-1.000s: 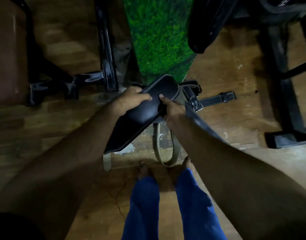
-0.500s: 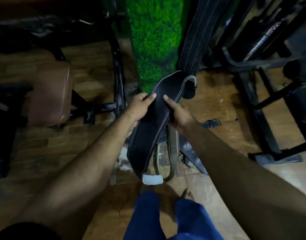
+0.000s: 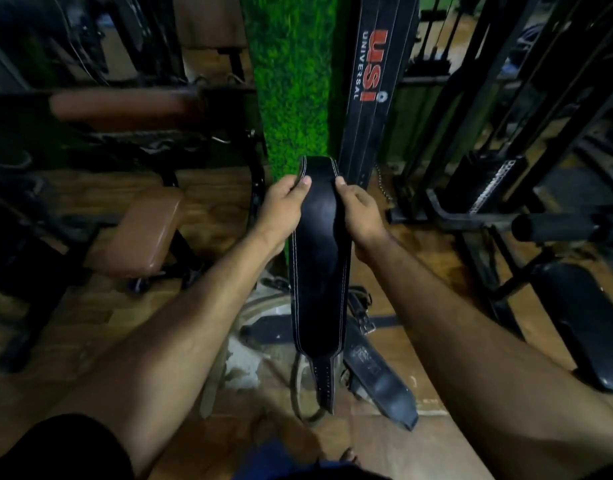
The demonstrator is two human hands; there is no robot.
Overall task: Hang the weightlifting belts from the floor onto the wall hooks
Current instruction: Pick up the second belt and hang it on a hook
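A black leather belt (image 3: 319, 258) is pinched near its top by the left hand (image 3: 284, 206) and right hand (image 3: 358, 211); lifting onto a hook, probably above view, comes next.

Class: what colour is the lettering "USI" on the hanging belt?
Red, on the black hanging belt, in the head view.

bare forearms, black short sleeve (image 3: 66, 448) on the left arm, blue trousers (image 3: 281, 462).
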